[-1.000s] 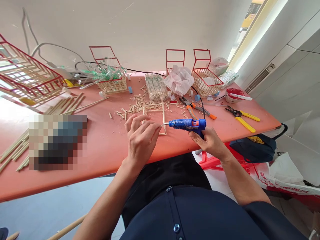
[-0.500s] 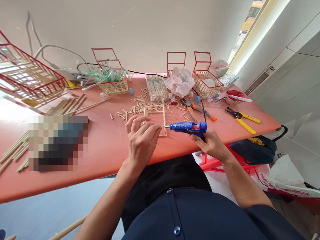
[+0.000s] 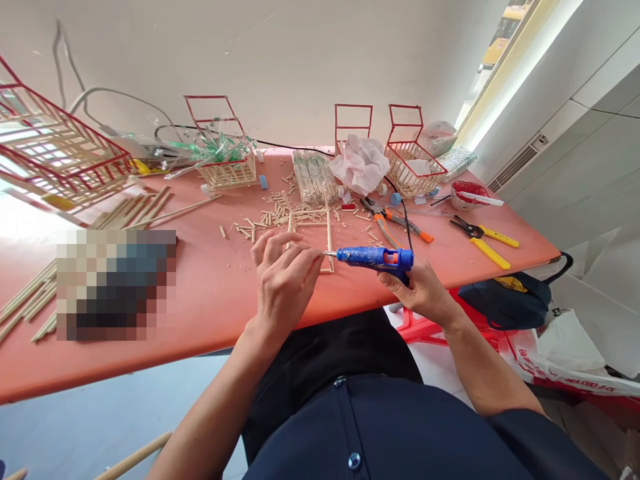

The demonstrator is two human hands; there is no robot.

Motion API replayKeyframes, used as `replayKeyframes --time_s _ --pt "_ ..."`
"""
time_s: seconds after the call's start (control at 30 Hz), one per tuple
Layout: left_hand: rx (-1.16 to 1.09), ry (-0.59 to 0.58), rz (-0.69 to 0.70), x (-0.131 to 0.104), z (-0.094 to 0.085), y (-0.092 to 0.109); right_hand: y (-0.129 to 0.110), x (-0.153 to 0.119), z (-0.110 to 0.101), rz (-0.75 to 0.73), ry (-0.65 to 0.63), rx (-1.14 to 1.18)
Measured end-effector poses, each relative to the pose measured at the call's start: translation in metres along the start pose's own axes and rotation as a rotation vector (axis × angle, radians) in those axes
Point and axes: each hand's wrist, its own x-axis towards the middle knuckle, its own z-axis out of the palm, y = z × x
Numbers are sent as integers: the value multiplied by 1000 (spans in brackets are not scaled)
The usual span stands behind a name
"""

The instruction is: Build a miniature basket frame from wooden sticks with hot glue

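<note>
My right hand (image 3: 417, 291) is wrapped around the handle of a blue hot glue gun (image 3: 367, 256), whose nozzle points left. My left hand (image 3: 287, 273) is closed in a pinch right at the nozzle tip; whatever sits between its fingertips is too small and hidden to make out. Behind that hand, a small frame of thin wooden sticks (image 3: 329, 233) rests on the orange table (image 3: 210, 293), partly covered by the fingers. Short cut stick pieces (image 3: 273, 215) lie scattered just beyond it.
Orange-handled pliers (image 3: 383, 223) and yellow-handled wire strippers (image 3: 483, 240) lie to the right, near a red-stained cup (image 3: 465, 195). Several stick baskets with red trim, one holding green-tipped plastic (image 3: 227, 175), line the wall. Long sticks (image 3: 43, 293) and a blurred dark object (image 3: 125, 287) lie left.
The glue gun has shifted slightly left and down, its nozzle closer to my left fingertips. My left hand has stayed nearly still.
</note>
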Motion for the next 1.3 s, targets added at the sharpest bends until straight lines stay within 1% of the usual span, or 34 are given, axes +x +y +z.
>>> replayKeyframes --time_s 0.13,0.27,0.4,0.53,0.67,0.77,0.83,0.9,0.93,1.0,1.1,1.3 --pt "15 7 -2 1 0 0 1 -1 -2 -21 -16 -20" --pt "27 23 16 0 -1 0 1 -1 -3 -16 16 -33" --pt "17 5 -5 -1 0 0 0 1 0 -5 38 -35" --pt "14 14 -4 -1 1 -1 0 3 1 -38 -4 -23" --pt "28 42 -6 0 0 -1 1 -1 -4 -64 -61 -55" --pt "26 45 -14 -1 0 -1 6 -4 -12 -105 -67 -158" --pt "27 40 -13 -1 -1 -2 13 -4 -20 -147 -13 -291" --pt "31 34 -3 -1 -1 -2 24 -1 -30 -158 69 -449" --pt "33 30 3 -1 -2 -2 30 0 -36 -138 108 -527" --pt "33 20 7 -2 -2 -2 41 3 -48 -44 156 -680" --pt "28 10 2 -2 -2 -3 55 3 -58 111 158 -832" --pt "42 11 16 -4 -1 -5 73 -5 -51 300 100 -927"
